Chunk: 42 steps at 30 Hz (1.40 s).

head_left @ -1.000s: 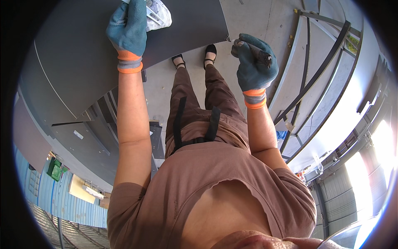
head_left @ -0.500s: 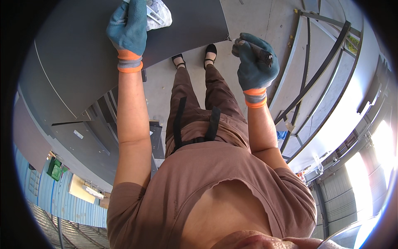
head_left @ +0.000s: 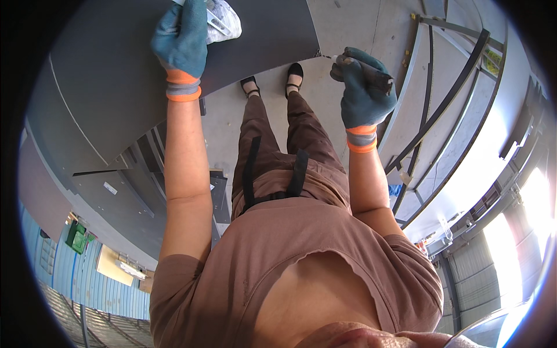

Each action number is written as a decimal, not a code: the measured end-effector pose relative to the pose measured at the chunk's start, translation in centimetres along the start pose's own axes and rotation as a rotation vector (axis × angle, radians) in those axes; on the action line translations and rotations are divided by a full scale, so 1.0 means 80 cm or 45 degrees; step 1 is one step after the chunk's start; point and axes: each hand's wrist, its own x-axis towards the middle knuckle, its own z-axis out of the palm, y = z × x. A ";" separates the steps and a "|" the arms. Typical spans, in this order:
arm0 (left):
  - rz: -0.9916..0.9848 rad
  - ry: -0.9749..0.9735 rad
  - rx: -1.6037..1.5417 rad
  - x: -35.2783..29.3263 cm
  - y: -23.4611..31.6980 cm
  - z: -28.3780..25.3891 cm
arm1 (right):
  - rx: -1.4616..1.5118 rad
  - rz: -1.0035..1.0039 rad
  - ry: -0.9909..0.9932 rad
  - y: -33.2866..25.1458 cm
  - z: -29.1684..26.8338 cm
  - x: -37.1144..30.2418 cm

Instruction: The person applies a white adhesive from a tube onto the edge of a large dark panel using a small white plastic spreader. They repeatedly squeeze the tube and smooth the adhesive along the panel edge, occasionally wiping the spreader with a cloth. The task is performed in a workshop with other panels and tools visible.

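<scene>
My left hand (head_left: 181, 43), in a blue-grey glove with an orange cuff, is closed over the dark panel (head_left: 116, 75). A flat white slotted piece (head_left: 217, 23) shows on both sides of its fingers; its kind is unclear. Next to that hand lies a white crumpled wad, like a rag (head_left: 231, 26). My right hand (head_left: 368, 95), gloved alike, is wrapped round a dark, stubby cylindrical tool handle (head_left: 371, 75). A thin tip points left from that fist toward the panel's corner, with a small gap between. Whatever kind of tool it is, the fingers hide most of it.
On the right stands a frame of dark metal bars (head_left: 444, 98) beside a long pale curved surface (head_left: 487, 156). Grey concrete floor (head_left: 354, 26) shows past the panel. More dark sheets and strips (head_left: 125, 188) are at the left, with a green container (head_left: 77, 236) beyond.
My right hand has moved a little to the right with the dark handle, away from the panel's corner. The left hand has barely shifted.
</scene>
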 end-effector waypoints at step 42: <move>-0.438 -0.356 -1.203 -0.161 0.289 0.086 | 1.244 0.278 -0.309 -0.181 -0.126 -0.066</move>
